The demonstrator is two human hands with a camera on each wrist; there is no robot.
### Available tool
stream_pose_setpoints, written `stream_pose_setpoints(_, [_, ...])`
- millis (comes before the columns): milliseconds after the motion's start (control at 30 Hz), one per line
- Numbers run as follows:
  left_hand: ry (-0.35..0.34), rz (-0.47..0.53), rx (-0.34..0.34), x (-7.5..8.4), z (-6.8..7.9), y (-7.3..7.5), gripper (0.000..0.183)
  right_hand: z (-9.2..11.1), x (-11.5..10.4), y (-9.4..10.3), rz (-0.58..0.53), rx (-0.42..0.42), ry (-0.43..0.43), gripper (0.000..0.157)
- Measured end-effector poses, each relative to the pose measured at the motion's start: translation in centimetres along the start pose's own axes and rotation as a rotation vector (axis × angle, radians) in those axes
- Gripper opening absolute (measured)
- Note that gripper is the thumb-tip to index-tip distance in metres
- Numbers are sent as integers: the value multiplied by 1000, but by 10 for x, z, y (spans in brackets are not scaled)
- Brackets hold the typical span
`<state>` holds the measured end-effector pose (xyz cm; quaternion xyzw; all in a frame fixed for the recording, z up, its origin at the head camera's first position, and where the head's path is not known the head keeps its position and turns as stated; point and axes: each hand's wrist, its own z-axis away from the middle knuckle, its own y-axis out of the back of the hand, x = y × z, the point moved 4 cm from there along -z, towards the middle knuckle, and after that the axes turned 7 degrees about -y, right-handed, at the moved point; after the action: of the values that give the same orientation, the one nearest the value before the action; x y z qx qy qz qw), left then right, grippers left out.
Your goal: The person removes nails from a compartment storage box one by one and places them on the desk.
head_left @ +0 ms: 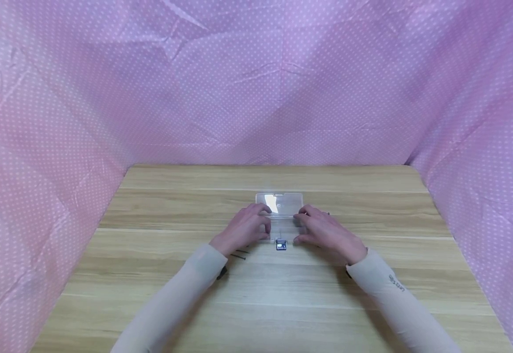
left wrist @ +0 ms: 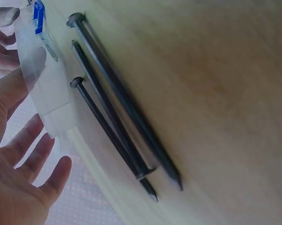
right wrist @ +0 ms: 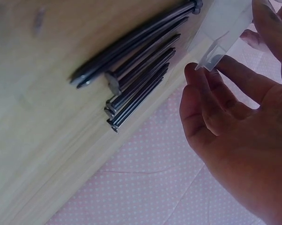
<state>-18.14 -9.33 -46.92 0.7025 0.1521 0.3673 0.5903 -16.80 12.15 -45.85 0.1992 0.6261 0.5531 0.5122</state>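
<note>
A clear plastic box sits mid-table with its transparent lid folded back on the far side. On its near edge is a small blue latch, also visible in the left wrist view as a blue clip. My left hand holds the box's left end, its thumb seen through the clear wall. At the opposite end my right hand grips the box, with fingertips around a corner in the right wrist view. Whether anything lies inside is hard to tell.
Three dark nails lie on the wooden table by my left hand. Beside my right hand are several more dark nails in a row. Pink dotted cloth encloses the table's back and sides.
</note>
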Motion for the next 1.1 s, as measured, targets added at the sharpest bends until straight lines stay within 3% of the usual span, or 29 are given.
stream_pose_setpoints(233, [-7,-26,-8,0,-3,-1,15,-1,0,0,-10,3,-2,60])
stream_pose_setpoints(467, [-34,-78,-18,3,-3,0,8,-1,0,0,-4,8,-4,62])
stream_pose_setpoints(800, [-168,-106,35,1,5,-1,10,-1,0,2,-1,7,4,60])
stream_pose_setpoints(1100, [-203,-125,-16,0,3,-4,14,-1,-2,2,17,31,39,60])
